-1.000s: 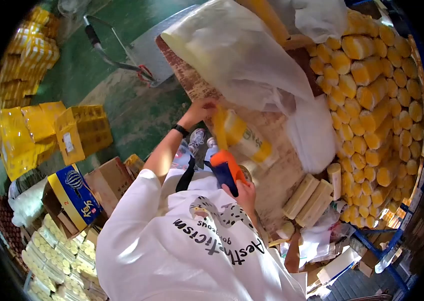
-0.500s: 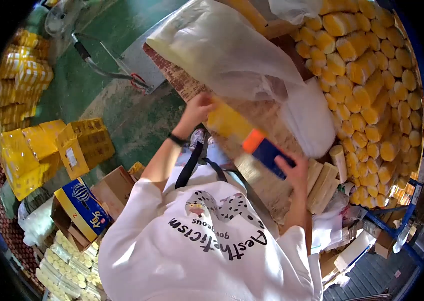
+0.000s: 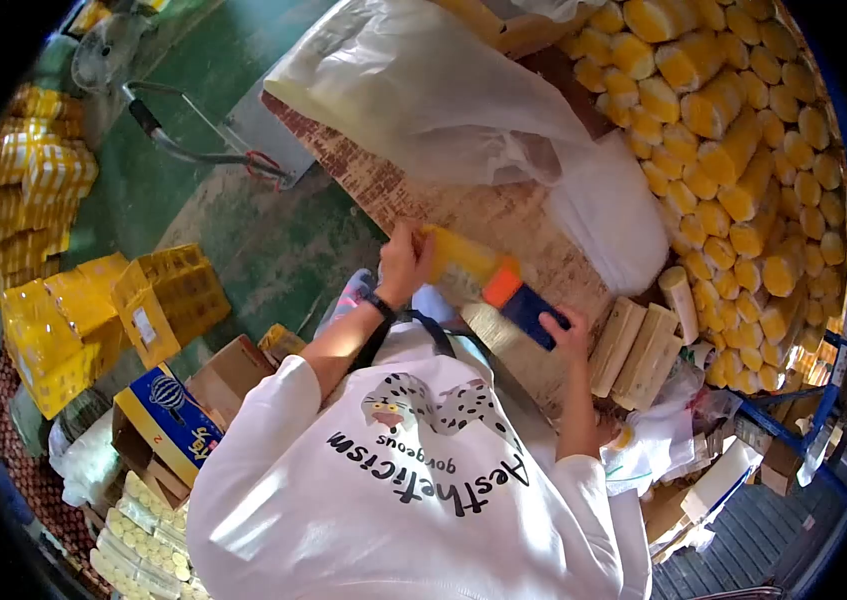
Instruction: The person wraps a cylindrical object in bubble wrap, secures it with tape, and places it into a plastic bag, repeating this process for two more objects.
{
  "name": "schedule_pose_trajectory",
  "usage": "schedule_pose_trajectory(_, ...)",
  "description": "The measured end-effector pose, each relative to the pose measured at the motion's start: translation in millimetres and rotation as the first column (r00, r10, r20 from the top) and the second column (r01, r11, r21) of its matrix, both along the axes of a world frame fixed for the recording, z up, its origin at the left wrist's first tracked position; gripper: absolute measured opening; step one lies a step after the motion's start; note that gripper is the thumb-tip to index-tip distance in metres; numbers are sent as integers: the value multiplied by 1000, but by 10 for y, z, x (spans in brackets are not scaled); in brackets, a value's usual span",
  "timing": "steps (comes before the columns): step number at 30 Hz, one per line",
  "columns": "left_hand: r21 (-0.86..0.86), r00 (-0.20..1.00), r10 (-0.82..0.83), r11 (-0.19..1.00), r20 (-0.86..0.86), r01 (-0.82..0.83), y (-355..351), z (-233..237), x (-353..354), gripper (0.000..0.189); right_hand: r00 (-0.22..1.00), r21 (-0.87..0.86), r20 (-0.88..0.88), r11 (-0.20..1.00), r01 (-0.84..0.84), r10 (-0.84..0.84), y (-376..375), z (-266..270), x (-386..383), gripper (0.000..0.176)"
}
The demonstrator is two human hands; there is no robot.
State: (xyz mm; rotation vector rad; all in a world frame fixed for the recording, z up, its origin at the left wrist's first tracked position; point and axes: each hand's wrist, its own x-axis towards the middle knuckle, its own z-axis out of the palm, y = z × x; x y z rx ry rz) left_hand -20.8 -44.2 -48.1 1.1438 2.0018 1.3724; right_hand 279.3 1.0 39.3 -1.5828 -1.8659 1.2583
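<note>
Between my hands runs a wide yellow strip (image 3: 468, 258), blurred by motion, which looks like packing tape. My left hand (image 3: 406, 262), with a dark band at the wrist, is closed on its left end. The strip's other end meets a blue and orange tape dispenser (image 3: 526, 314); its exact shape is smeared. My right hand (image 3: 569, 332) grips the dispenser's blue end. Both hands are above a worn brown board (image 3: 483, 212), over the edge nearest my body. A large whitish plastic bag (image 3: 423, 90) lies across the board's far part.
Yellow-ended bundles (image 3: 733, 190) are stacked high at the right, beside a blue metal frame (image 3: 811, 430). Pale wrapped blocks (image 3: 633, 350) lie near my right hand. Yellow-taped cartons (image 3: 73, 310), a blue and yellow box (image 3: 168, 420) and a trolley handle (image 3: 188, 145) are at the left.
Both hands, the yellow strip and the dispenser are slightly nearer my body. My left hand has come down most, and the strip slants less. The whole view has shifted a little.
</note>
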Motion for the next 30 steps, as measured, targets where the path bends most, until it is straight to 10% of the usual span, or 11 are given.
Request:
schedule_pose_trajectory(5,20,857,-171,983,485,184,-423,23,-219,19,978,-10,81,981,-192,192,-296,60,63,27)
schedule_pose_trajectory(9,-66,977,-157,984,145,167,-489,380,-533,12,962,51,84,963,-265,261,-231,229,-66,26)
schedule_pose_trajectory(14,2,740,-6,1000,673,7,-834,544,-751,14,879,114,-6,874,-473,477,-171,707,-397,25)
schedule_pose_trajectory(24,-297,439,266,955,858,1,-102,-63,-903,20,999,-291,35,957,0,10,515,627,-970,37)
schedule_pose_trajectory(30,-352,361,323,936,875,17,-46,-28,-814,21,993,-522,-113,852,-38,-25,1110,286,-834,33)
